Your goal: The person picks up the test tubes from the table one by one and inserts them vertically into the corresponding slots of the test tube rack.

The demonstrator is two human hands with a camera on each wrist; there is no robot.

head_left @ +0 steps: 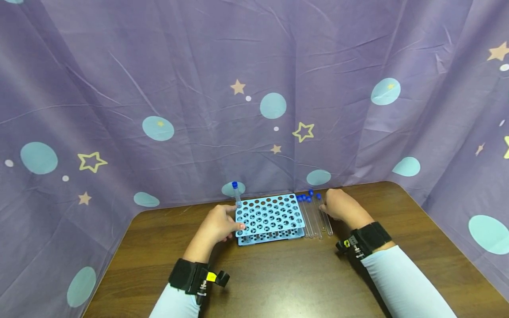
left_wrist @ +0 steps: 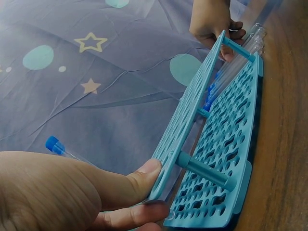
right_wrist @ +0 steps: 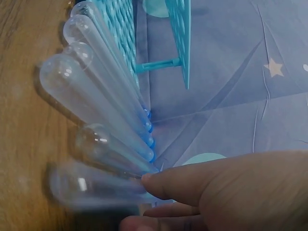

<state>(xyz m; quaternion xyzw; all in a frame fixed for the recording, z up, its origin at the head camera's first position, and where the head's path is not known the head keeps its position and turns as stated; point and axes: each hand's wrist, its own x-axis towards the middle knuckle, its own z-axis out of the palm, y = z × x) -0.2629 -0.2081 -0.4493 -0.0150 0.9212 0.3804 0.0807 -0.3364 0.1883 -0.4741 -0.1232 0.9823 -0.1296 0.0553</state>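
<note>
Fingers of left hand (head_left: pixel 218 226) grip rack (head_left: pixel 270 216); right hand (head_left: pixel 338 204) pinches tube (head_left: pixel 324 214).

You face a dark brown wooden table (head_left: pixel 302 282) enclosed on three sides by a purple cloth (head_left: pixel 191 79) printed with stars and circles.

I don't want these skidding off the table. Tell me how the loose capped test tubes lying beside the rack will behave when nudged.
The test tubes are round, smooth and lie flat on the bare wooden table, so a nudge would likely roll them. They look clear, thin-walled and empty, so probably light and slippery. The right hand touches their capped ends, which may check them.
</note>
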